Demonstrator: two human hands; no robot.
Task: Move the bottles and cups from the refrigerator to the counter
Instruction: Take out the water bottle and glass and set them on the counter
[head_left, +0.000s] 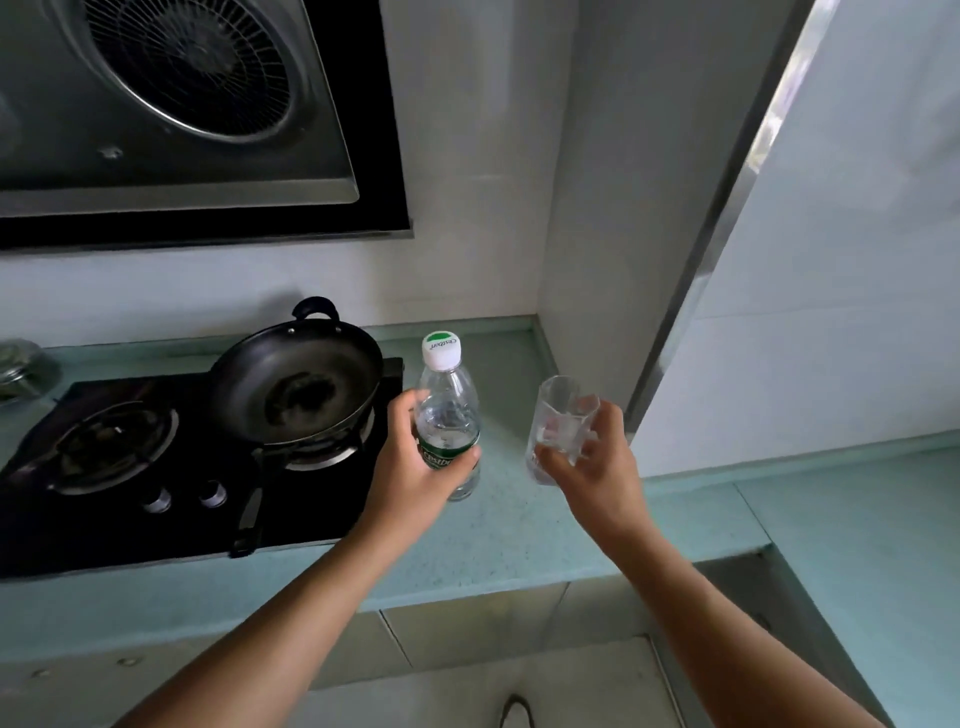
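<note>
A clear plastic bottle (448, 400) with a white cap and green label stands upright over the pale green counter (519, 530), just right of the stove. My left hand (415, 467) is wrapped around its lower half. A clear glass cup (558, 415) is held in my right hand (592, 462), tilted slightly, low over the counter to the right of the bottle. Whether bottle and cup touch the counter I cannot tell. The white refrigerator (831, 260) stands at the right, its door shut.
A black gas stove (104, 499) fills the counter's left part, with a black pan (298, 384) on its right burner, close to the bottle. A range hood (182, 104) hangs above. A metal lid (21, 364) lies far left. Bare counter lies between stove and refrigerator.
</note>
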